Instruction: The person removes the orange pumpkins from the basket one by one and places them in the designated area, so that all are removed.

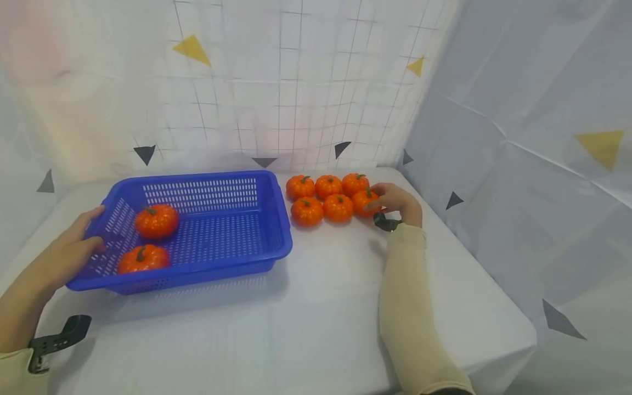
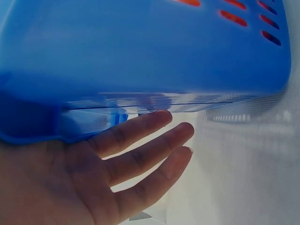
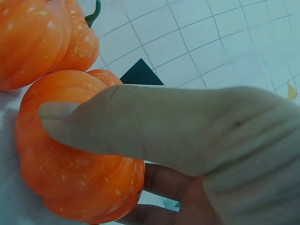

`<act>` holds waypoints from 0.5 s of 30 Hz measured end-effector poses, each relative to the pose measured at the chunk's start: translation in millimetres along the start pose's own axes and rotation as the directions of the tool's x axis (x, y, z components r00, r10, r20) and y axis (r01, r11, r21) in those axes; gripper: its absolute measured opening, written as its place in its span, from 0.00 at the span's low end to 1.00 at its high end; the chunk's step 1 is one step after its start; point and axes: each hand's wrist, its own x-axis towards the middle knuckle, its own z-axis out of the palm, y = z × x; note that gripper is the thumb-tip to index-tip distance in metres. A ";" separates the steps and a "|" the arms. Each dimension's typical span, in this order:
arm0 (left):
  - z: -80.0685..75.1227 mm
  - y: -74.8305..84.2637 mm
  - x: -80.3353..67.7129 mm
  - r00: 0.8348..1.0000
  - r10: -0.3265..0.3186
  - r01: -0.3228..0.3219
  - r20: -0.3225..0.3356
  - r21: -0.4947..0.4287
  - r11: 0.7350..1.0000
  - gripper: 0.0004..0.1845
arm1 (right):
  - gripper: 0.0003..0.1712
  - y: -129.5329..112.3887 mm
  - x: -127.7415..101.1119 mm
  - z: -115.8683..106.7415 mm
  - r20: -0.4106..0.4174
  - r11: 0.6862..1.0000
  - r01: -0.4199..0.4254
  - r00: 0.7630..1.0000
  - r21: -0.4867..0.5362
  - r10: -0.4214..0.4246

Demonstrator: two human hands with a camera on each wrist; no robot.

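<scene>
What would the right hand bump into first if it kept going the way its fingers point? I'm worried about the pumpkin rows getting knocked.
The right hand already grips the end pumpkin of the near row. Pushed further left, that pumpkin would probably meet its neighbour, the middle pumpkin, first.

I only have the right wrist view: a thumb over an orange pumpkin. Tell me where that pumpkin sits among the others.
Observer: The right hand grips the pumpkin at the right end of the front row; six pumpkins stand in two rows of three beside the blue basket.
Operator: Report what is in the basket.
Observer: Two more pumpkins, one near the back left, one at the front left.
Operator: Now give me the other hand.
Observer: The left hand rests with straight fingers against the basket's left end, holding nothing.
</scene>
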 end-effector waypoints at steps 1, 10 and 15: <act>-0.2 -0.1 -0.1 1.000 0.001 -0.001 -0.002 0.002 1.000 0.41 | 0.41 -0.1 0.6 0.2 0.000 1.000 0.001 1.000 0.005 -0.001; -0.2 1.1 -0.9 1.000 -0.002 0.002 -0.007 -0.005 1.000 0.41 | 0.41 -3.5 1.9 1.5 0.011 0.999 -0.029 1.000 0.028 0.029; 0.2 1.5 -1.4 1.000 0.000 0.000 -0.005 -0.002 1.000 0.41 | 0.42 -5.0 3.5 1.7 0.013 0.999 -0.042 0.999 0.020 0.042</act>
